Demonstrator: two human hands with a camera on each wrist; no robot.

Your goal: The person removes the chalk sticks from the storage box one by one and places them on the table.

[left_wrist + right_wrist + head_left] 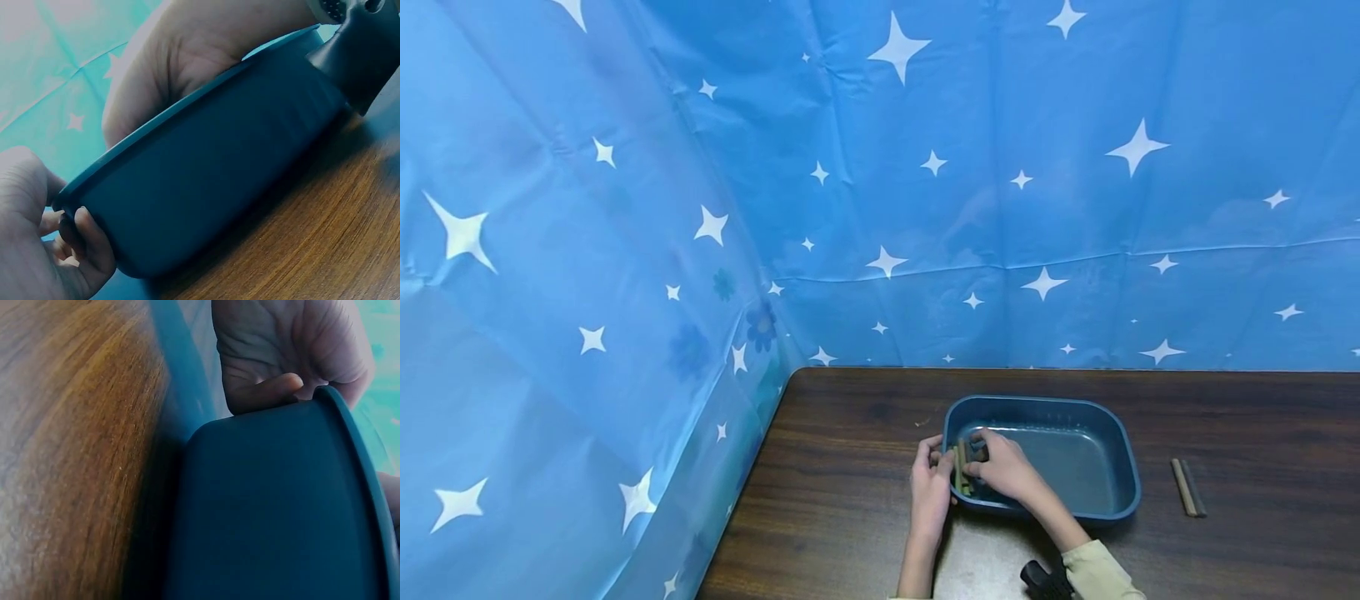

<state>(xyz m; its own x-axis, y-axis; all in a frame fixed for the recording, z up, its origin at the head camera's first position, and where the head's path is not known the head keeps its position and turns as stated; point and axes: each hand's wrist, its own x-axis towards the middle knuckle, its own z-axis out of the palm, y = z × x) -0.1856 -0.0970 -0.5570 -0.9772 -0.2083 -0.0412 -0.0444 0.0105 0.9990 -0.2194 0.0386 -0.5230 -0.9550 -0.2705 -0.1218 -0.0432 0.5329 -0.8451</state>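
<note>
A dark blue rectangular basin (1112, 417) stands on the table. My left hand (931, 483) grips its left rim, thumb over the edge and fingers curled against the outer wall, as the left wrist view also shows. Several short greenish-brown sticks (958, 471) are gathered inside at the basin's left end. My right hand (1003, 467) reaches over the near rim and holds a stick there between thumb and fingers. Its fingertips are hidden behind the basin wall in both wrist views.
On the wooden table (835, 467), two more sticks (1187, 487), one light and one dark, lie side by side right of the basin. Blue star-patterned cloth (970, 217) hangs behind the table and along its left side. A black device (1045, 579) is at my right wrist.
</note>
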